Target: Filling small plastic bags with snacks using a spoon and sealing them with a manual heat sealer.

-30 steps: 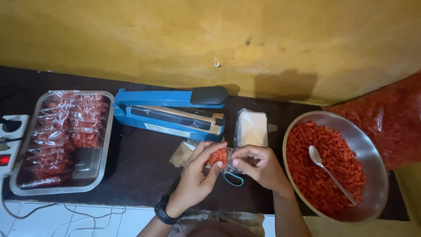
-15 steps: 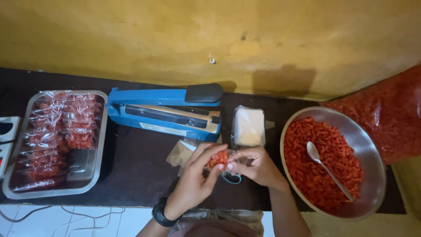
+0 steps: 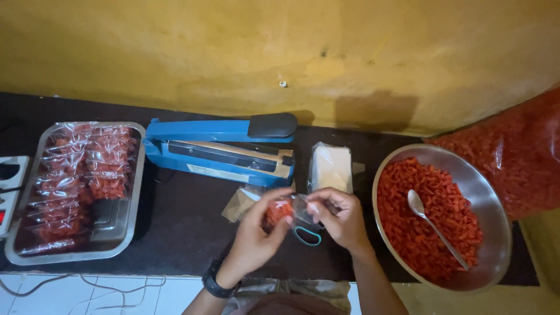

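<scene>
Both my hands hold one small clear plastic bag of red snack pieces (image 3: 279,213) over the dark table. My left hand (image 3: 255,236), with a black watch on the wrist, grips the filled end. My right hand (image 3: 340,219) pinches the bag's open, empty end. Just under the hands lie teal-handled scissors (image 3: 307,236). Behind the hands stands a blue heat sealer (image 3: 221,149) with its arm raised, and next to it a stack of empty clear bags (image 3: 331,166).
A metal bowl (image 3: 487,198) of red snacks with a spoon (image 3: 431,224) sits at the right, beside a large plastic sack of the same snacks (image 3: 516,157). A metal tray (image 3: 131,224) with several filled packets is at the left, a power strip (image 3: 7,189) beyond it.
The camera view has shifted slightly. My hands have stayed on the small bag in front of the sealer, working its open end.
</scene>
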